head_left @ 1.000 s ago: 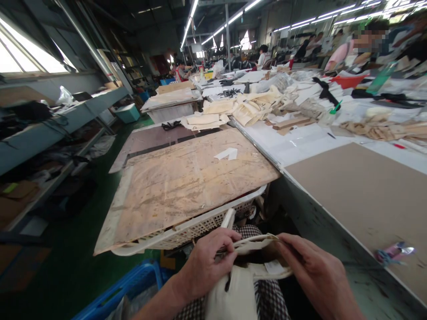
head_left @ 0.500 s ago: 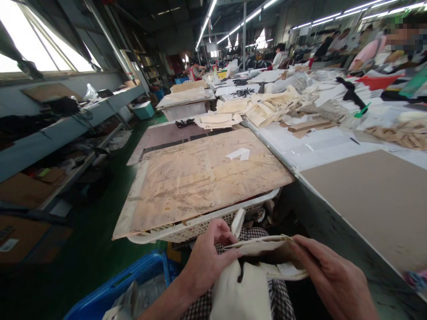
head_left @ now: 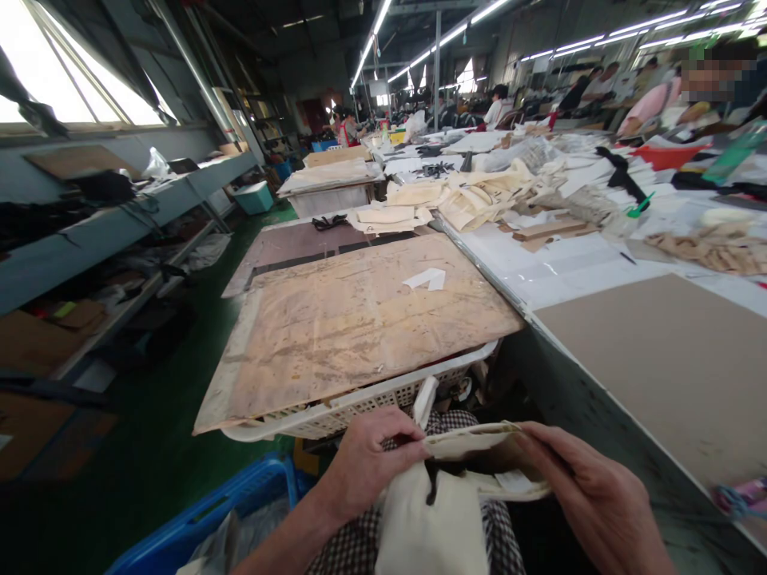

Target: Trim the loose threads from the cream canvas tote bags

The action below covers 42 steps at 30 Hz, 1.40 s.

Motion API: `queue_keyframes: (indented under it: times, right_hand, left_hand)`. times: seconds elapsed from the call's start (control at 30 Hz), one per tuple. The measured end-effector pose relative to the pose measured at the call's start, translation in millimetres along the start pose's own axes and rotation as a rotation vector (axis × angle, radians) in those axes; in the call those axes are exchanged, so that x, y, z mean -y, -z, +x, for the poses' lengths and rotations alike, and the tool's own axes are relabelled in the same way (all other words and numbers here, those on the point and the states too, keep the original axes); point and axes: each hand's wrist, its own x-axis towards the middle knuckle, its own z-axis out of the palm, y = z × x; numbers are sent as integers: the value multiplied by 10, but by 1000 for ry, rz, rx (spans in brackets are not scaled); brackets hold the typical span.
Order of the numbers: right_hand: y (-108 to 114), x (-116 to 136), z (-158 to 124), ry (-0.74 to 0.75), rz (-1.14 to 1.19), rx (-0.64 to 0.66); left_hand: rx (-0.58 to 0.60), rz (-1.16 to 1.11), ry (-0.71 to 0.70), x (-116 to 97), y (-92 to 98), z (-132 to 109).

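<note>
Over the head camera I'm seeing the left hand (head_left: 375, 455) bending inward from the near left, its forearm slanting up and to the right, its back facing up. Its grip is closing thumb against forefinger, and it is pinching the left end of the rim of a cream fabric piece (head_left: 435, 523). The right hand (head_left: 593, 487) is slanting in from the near right, its fingers pointing left and away from me. That grip is nearly closed too, its fingertips holding the right end of the same rim; I'm not able to tell how tightly. Between the two hands the opening is gaping, a small white tag (head_left: 513, 481) showing inside. The piece is lying near, at the middle, over a lap in checked cloth (head_left: 504, 539). Just beyond, a worn board (head_left: 359, 327) is resting over a white basket (head_left: 353, 417); a blue basket (head_left: 207, 511) is standing to the near left, and the desk (head_left: 554, 275) is stretching along the right.
</note>
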Motion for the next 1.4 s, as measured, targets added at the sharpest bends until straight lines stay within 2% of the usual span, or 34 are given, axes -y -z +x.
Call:
queue_keyframes:
  times: [0.17, 0.3, 0.43, 0.63, 0.73, 0.9, 1.07, 1.17, 1.3, 1.4]
  right_hand:
    - [-12, 63, -4, -4, 30, -3]
    - [-14, 93, -14, -9, 39, 8]
    - [3, 144, -5, -89, 67, 7]
    - [12, 161, 15, -236, 165, 1]
    - [-6, 133, 23, -261, 219, 9]
    - [-6, 101, 49, -258, 246, 39]
    - [-5, 174, 79, -243, 251, 30]
    - [-11, 211, 83, -225, 255, 39]
    - [17, 217, 96, -223, 286, 98]
    - [63, 218, 132, -211, 268, 157]
  left_hand:
    - [1, 92, -42, -24, -11, 26]
    - [20, 226, -145, -70, -39, 105]
    - [126, 353, -356, -92, -98, 220]
    - [31, 686, -753, -94, -243, 329]
    - [18, 725, -853, -112, -260, 347]
    - [71, 792, -832, -148, -244, 405]
    - [128, 785, -756, -250, -318, 532]
    - [160, 782, -795, -295, -357, 601]
    - [172, 681, -842, -284, -354, 653]
    - [240, 552, -765, -269, -328, 692]
